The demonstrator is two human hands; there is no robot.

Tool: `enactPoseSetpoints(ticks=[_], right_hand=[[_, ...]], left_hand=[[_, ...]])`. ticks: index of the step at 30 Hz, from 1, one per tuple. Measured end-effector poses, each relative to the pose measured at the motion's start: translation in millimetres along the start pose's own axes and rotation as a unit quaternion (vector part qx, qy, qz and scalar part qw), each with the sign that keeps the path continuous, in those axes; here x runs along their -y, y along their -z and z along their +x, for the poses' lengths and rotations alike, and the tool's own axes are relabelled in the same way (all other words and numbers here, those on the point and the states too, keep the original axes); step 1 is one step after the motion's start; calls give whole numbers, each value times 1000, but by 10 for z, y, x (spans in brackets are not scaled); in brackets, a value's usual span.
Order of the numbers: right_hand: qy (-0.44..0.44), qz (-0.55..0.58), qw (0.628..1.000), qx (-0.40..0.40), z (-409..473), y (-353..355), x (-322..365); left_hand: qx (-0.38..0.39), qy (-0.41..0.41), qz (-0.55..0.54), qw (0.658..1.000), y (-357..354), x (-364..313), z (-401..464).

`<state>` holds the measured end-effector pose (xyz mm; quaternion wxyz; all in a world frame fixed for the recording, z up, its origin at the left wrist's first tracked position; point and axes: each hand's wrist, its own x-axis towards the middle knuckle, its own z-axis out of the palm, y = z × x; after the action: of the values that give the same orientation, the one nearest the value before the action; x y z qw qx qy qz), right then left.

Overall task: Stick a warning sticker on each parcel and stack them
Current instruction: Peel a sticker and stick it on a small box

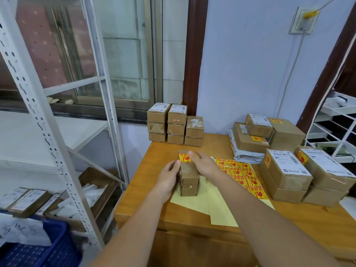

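A small brown cardboard parcel point(188, 180) stands on the wooden table point(154, 189), on yellow backing paper. My left hand point(168, 180) grips its left side. On its top lies my right hand point(204, 163), with fingers pressing a yellow-and-red warning sticker point(184, 158) near the far edge. Just to the right of the parcel lies a sheet of the same stickers point(242, 175). Stickered parcels point(289, 170) are stacked at the right of the table. Plain parcels point(176, 125) are stacked at its far left corner.
A white metal shelf rack point(48, 132) stands left of the table, with more parcels and a blue crate point(44, 247) low down. A grey mailer bag point(246, 156) lies under the far right boxes. A white wire rack point(335, 128) is at the right edge.
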<state>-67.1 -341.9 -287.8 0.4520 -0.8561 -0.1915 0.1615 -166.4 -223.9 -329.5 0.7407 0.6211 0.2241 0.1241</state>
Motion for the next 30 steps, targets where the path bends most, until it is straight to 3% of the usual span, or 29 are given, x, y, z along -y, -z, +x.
enactPoseSetpoints(ticks=[3,6,11,16,21,26,30], right_hand=[[47,-19,998,-24,-124,10,51],[108,-108,988,-36,-244,-11,131],[111,-206,972,2,-324,-121,146],[100,-218,971,6,-347,-164,117],[119,-152,981,-24,-387,-86,112],[125,33,992,-13,-469,20,88],[86,125,988,-5,-540,91,36]], left_hand=[[-8,-4,-4,1000,-5,17,-8],[-7,-33,9,999,-38,36,-30],[-57,-70,46,995,-43,45,-82],[-98,-128,93,983,42,72,-127],[-75,-125,124,982,35,48,-181],[-26,-92,82,992,-94,-59,-214],[-8,-116,53,992,-208,-70,-234]])
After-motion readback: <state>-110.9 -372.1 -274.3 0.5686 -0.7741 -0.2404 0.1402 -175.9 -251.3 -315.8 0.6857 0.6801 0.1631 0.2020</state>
